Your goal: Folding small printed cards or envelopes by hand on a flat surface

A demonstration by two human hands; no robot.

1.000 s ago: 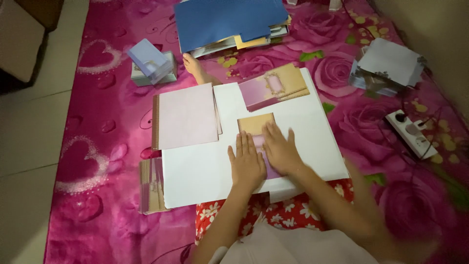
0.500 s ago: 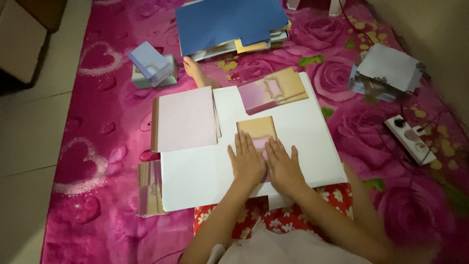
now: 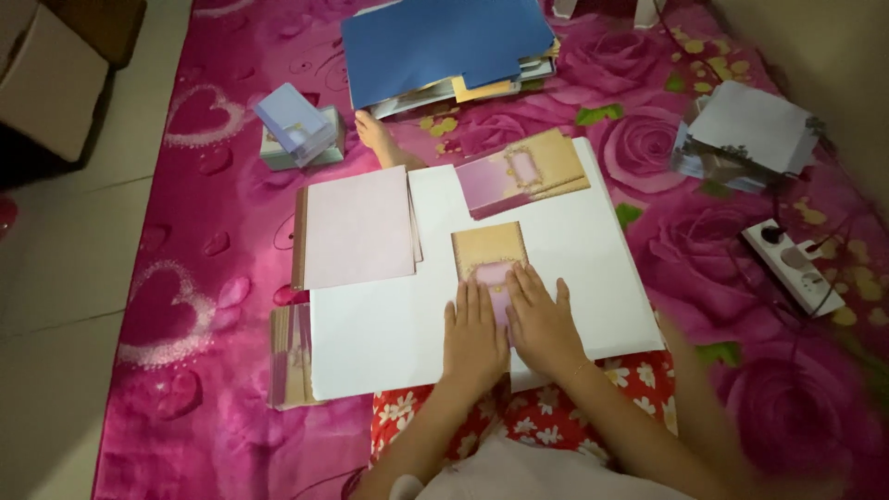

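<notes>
A tan card with a pink panel (image 3: 489,255) lies on a large white board (image 3: 389,324) resting over my lap. My left hand (image 3: 472,335) and my right hand (image 3: 542,322) press flat side by side on the card's near half, fingers together and pointing away from me. A stack of pale pink sheets (image 3: 356,227) sits at the board's far left corner. More tan and pink cards (image 3: 523,171) lie in a pile at the board's far edge.
A blue folder on a paper pile (image 3: 444,46) lies far ahead on the pink rose mat. A small pale box (image 3: 298,130) is at far left, a bare foot (image 3: 378,134) beside it. White papers (image 3: 750,130) and a power strip (image 3: 795,267) sit right. More cards (image 3: 289,356) poke out left.
Both hands have slid a little toward me along the card, uncovering more of its far end. Everything else on the board has stayed put.
</notes>
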